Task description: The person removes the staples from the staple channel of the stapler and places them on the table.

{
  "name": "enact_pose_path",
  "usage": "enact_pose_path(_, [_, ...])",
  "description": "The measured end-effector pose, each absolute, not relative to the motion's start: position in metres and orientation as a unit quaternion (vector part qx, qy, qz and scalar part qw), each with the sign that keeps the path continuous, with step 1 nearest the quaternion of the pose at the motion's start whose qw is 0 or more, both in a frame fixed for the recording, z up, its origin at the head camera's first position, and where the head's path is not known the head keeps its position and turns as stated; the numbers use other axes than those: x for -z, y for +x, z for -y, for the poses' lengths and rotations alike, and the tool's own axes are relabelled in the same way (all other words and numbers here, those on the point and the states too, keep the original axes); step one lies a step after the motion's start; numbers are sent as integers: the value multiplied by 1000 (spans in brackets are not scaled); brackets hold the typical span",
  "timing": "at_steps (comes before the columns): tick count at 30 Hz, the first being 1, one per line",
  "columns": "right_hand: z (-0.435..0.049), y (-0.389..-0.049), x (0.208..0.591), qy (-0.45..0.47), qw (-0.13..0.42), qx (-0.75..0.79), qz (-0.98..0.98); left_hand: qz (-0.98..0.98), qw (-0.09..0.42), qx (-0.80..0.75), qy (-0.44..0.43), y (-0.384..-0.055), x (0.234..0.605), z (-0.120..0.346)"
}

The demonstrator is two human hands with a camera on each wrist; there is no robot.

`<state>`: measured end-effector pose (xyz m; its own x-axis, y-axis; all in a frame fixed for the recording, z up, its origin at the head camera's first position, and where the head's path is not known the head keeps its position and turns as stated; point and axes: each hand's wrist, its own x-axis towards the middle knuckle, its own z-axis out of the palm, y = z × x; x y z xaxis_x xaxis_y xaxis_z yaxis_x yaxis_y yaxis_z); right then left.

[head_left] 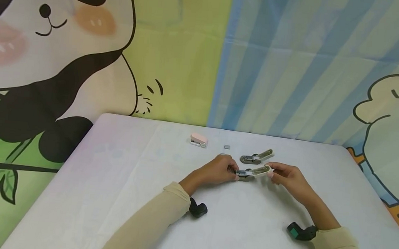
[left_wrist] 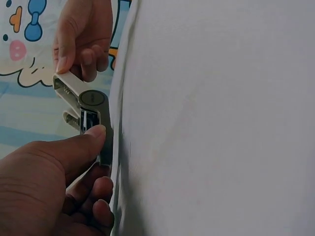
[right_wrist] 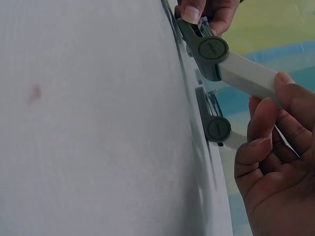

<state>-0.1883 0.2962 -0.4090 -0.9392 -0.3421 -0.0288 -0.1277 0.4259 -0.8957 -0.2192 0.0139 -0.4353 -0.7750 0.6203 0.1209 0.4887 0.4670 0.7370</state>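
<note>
Both hands hold one stapler [head_left: 251, 172], swung wide with its cover tilted up from its grey-green base. My left hand [head_left: 220, 169] pinches the base end, thumb at the metal staple channel, as the left wrist view shows. At the other end, my right hand [head_left: 291, 181] pinches the tip of the white cover [right_wrist: 248, 76] between thumb and fingers. Just behind lies a second stapler [head_left: 252, 158] of the same kind, also spread wide on the table. In the right wrist view its round hinge [right_wrist: 218, 129] shows below the held one.
A small pink stapler [head_left: 198, 140], closed, stands farther back to the left on the white table [head_left: 120, 165]. Near it lies a small grey block [head_left: 227, 147] that looks like a strip of staples. A printed cloth backdrop [head_left: 183, 54] rises behind the table's far edge.
</note>
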Motion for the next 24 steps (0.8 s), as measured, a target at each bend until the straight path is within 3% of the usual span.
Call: enact_pose_path(24, [-329, -209, 422, -107, 91, 491, -860, -893, 53, -356, 271, -219, 430, -56])
